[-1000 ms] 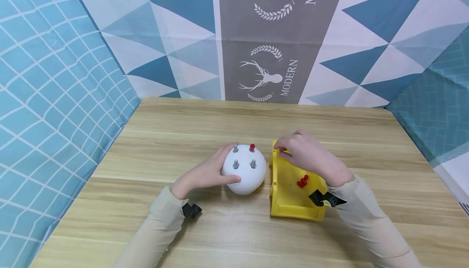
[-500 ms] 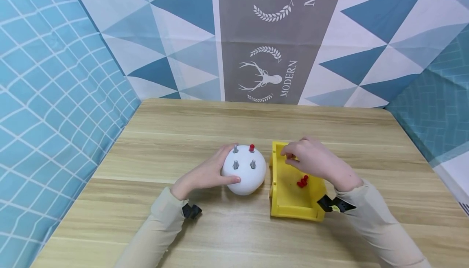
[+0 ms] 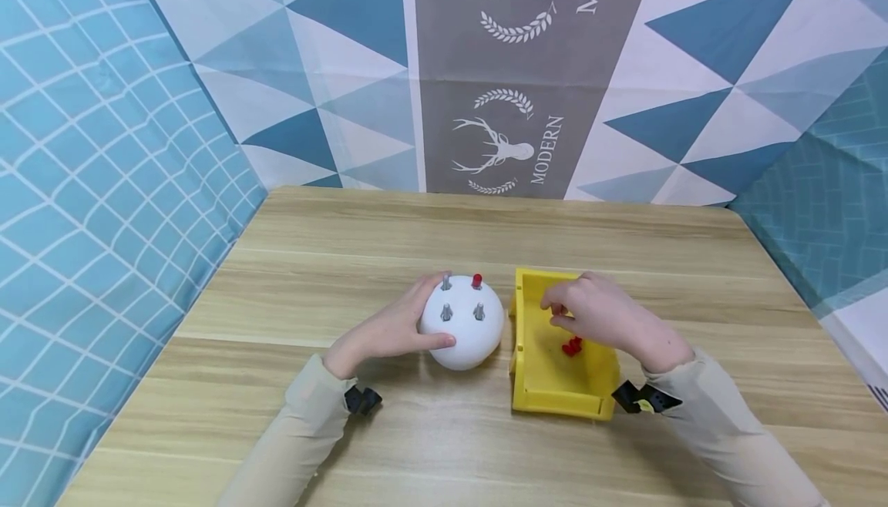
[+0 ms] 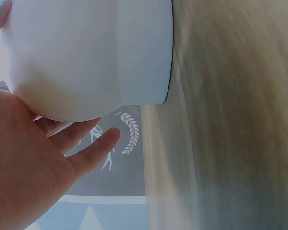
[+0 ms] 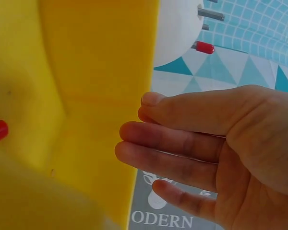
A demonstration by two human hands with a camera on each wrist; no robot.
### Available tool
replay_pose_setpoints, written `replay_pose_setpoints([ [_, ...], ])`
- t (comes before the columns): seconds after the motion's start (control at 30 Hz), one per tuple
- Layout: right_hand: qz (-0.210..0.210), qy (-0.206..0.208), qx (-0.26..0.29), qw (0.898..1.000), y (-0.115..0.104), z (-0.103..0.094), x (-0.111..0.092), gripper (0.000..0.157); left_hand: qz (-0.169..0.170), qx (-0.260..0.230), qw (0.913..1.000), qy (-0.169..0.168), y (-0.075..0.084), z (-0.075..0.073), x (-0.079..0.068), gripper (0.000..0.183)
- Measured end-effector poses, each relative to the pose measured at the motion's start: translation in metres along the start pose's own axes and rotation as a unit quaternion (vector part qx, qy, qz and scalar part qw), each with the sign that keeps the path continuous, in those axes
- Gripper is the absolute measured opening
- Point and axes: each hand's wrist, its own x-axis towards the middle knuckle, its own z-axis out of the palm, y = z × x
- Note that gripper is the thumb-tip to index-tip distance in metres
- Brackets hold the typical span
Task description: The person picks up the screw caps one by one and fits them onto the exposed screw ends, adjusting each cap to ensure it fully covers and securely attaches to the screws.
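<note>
1. Nearest me, two pale sleeves (image 3: 298, 422) cross the bench (image 3: 416, 453), one at left and one at right, each with a black band (image 3: 362, 399) at the wrist.
2. Just beyond, at right, I have the yellow bin (image 3: 562, 402), resting on the bench.
3. On the bin's floor lies a small cluster of red caps (image 3: 572, 347); they overlap, so I cannot count them.
4. Left of the bin and near it, the white dome (image 3: 472, 345) sits upright, its base flat on the wood in my left wrist view.
5. The left hand (image 3: 398, 328) grips the dome from the left, thumb on the near side, fingers round the far side; I see one fingertip clear of its surface.
6. The right hand (image 3: 607, 316) is over the bin, just far of the loose caps. Its thumb and forefinger are bent, with a gap between them; I cannot tell whether any finger touches the bin.
7. Four metal posts (image 3: 447, 312) rise from the dome, two near and two far. The far right one wears a fitted cap (image 3: 476, 280), also red; the other three show bare metal.
8. Behind the bench's far edge I see a triangle-patterned cloth (image 3: 368, 118) with a grey band reading "MODERN"; a blue grid cloth (image 3: 104, 183) hangs at left.
</note>
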Motion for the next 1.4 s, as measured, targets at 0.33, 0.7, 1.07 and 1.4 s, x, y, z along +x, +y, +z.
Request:
replay_pose_setpoints([
  [0.33, 0.040, -0.046, -0.011, 0.998, -0.001, 0.009, -0.004, 0.023, -0.002, -0.010, 0.9999, -0.002, 0.000, 0.001, -0.001, 0.092],
  [0.7, 0.031, -0.073, -0.038, 0.996, 0.001, 0.020, -0.007, 0.016, 0.004, -0.013, 0.9999, 0.003, -0.001, 0.000, 0.000, 0.093],
  [1.07, 0.027, -0.085, -0.050, 0.995, -0.001, 0.027, -0.010, 0.014, -0.001, -0.017, 0.9999, 0.001, 0.000, 0.002, -0.001, 0.092],
  [1.4, 0.050, -0.109, -0.060, 0.991, -0.005, 0.029, -0.011, 0.016, -0.001, -0.009, 1.0000, 0.002, 0.000, 0.002, -0.002, 0.092],
])
